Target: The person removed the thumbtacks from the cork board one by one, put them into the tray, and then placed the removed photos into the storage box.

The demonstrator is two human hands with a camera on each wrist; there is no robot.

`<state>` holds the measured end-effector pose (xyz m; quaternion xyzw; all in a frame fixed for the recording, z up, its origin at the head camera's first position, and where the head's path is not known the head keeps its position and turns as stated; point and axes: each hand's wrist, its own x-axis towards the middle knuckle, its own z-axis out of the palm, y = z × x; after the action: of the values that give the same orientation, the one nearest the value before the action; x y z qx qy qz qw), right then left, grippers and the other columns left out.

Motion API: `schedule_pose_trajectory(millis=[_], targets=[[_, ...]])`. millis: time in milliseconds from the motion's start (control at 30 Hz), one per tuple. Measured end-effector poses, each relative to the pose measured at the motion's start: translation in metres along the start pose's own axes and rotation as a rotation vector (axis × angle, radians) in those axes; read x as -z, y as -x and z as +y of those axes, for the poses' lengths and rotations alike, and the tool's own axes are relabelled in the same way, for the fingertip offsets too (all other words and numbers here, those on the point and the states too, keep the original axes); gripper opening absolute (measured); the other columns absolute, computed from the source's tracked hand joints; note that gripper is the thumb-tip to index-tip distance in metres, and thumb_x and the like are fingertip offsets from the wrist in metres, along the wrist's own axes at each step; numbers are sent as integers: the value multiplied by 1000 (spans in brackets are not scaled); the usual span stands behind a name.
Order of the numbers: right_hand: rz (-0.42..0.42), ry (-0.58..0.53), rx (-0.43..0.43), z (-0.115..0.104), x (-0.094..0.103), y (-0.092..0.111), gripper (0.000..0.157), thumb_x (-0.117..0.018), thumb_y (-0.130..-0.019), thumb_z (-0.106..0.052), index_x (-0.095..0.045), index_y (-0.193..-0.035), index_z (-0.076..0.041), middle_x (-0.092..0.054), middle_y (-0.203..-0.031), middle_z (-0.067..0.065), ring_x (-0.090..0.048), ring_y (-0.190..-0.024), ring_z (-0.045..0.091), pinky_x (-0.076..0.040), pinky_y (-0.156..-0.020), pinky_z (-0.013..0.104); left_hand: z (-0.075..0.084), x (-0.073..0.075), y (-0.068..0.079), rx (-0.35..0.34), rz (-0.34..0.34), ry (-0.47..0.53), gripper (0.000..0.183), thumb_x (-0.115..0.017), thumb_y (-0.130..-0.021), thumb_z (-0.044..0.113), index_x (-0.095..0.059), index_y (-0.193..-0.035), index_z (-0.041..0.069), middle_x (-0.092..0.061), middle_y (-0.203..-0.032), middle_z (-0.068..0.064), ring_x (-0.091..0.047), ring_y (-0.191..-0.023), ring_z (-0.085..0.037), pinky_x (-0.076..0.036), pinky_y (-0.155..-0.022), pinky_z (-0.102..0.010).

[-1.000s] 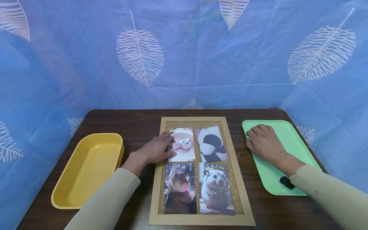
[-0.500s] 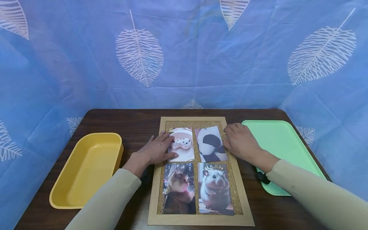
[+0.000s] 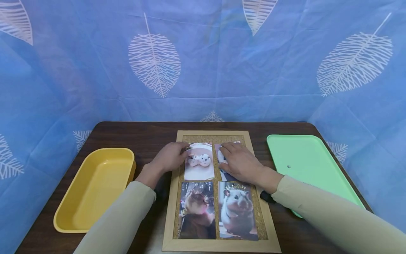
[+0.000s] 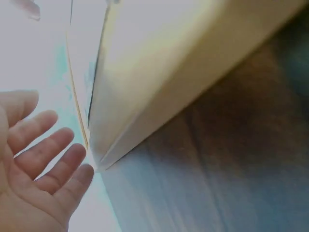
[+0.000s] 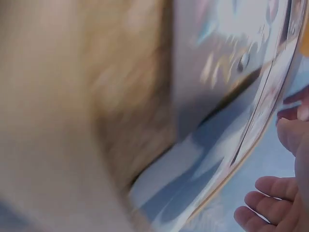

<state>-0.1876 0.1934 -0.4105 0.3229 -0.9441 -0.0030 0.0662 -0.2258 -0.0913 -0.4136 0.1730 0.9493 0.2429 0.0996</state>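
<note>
A wood-framed cork board (image 3: 172, 218) bears several photos. The two lower ones are a brown furry animal (image 3: 197, 208) and a crowned hamster (image 3: 238, 210). My left hand (image 3: 169, 157) is at the left edge of the upper-left photo (image 3: 200, 167), which shows two spotted white figures; its fingers are spread and loosely bent in the left wrist view. My right hand (image 3: 239, 162) lies over the upper-right photo (image 3: 223, 175), hiding most of it. Its lower fingers (image 5: 263, 208) are loosely bent in the right wrist view; I cannot tell whether anything sits under its fingertips.
A deep yellow tray (image 3: 131, 176) stands at the left of the dark wooden table (image 3: 152, 132). On the right, a light-green tray (image 3: 317, 158) holds a small silver object (image 3: 289, 166). Blue leaf-print cloth (image 3: 222, 70) rises behind the table and at both sides.
My right hand has moved left, off the green tray, across the frame's edge and onto the upper-right photo. My left hand's fingers have drawn back a little toward the upper-left photo's edge.
</note>
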Motion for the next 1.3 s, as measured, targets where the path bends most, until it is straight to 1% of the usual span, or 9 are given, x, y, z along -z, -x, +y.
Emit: schedule_pose_trajectory(millis=[133, 200, 400, 500, 567, 733, 867, 1033, 1300], targets=[[-27, 16, 36, -12, -5, -5, 65, -64, -105, -44, -56, -147, 4, -55, -153, 24, -52, -143, 41, -40, -120, 58, -3, 7, -7, 107, 66, 182, 43, -48, -114, 25, -56, -153, 10, -67, -140, -14, -67, -112, -31, -56, -89, -49], [-49, 17, 40, -17, -7, -8, 66, -63, -105, -46, -55, -148, 3, -55, -154, 22, -51, -144, 40, -38, -121, 59, -5, 9, -10, 167, 91, 325, 42, -45, -114, 24, -57, -152, 10, -63, -146, -15, -65, -123, -32, -56, -96, -50], [-137, -17, 31, -25, -8, -14, 73, -56, -107, -53, -49, -154, 2, -50, -159, 21, -45, -150, 39, -32, -124, 60, -10, 16, -16, 349, 66, 880, 42, -40, -116, 18, -52, -153, 2, -57, -149, -19, -58, -136, -34, -52, -112, -46], [-157, -19, 29, -26, -9, -16, 75, -55, -107, -56, -48, -156, 1, -49, -160, 20, -44, -151, 39, -32, -125, 61, -11, 17, -17, 382, 31, 1017, 43, -40, -116, 19, -48, -154, -1, -57, -148, -22, -58, -135, -34, -52, -113, -44], [-164, -18, 32, -26, -11, -17, 76, -56, -106, -56, -48, -155, 1, -49, -160, 20, -43, -151, 39, -31, -124, 62, -12, 19, -17, 392, -4, 1067, 45, -39, -117, 21, -46, -155, -2, -56, -148, -23, -59, -133, -35, -52, -113, -44], [-183, -26, 28, -26, -13, -16, 78, -58, -105, -56, -47, -156, 2, -47, -161, 21, -43, -152, 39, -29, -125, 64, -12, 24, -16, 442, -57, 1108, 48, -40, -116, 26, -44, -155, -3, -55, -145, -24, -63, -124, -34, -53, -111, -44], [-193, -31, 23, -25, -13, -15, 78, -58, -105, -56, -46, -157, 2, -46, -162, 21, -42, -152, 39, -28, -125, 64, -11, 27, -18, 475, -78, 1137, 51, -40, -116, 29, -42, -157, -2, -54, -147, -24, -63, -124, -34, -53, -111, -43], [-211, -37, 19, -24, -15, -13, 77, -54, -107, -57, -46, -157, 1, -45, -163, 20, -41, -153, 38, -27, -125, 65, -9, 29, -21, 508, -94, 1128, 54, -40, -116, 34, -42, -157, -1, -55, -146, -23, -64, -126, -35, -55, -108, -42], [-233, -62, 8, -23, -16, -12, 75, -54, -107, -56, -46, -158, -1, -43, -165, 21, -40, -154, 39, -25, -126, 66, -10, 30, -22, 525, -111, 1172, 57, -42, -115, 38, -41, -158, -1, -54, -145, -22, -65, -126, -38, -57, -105, -43]])
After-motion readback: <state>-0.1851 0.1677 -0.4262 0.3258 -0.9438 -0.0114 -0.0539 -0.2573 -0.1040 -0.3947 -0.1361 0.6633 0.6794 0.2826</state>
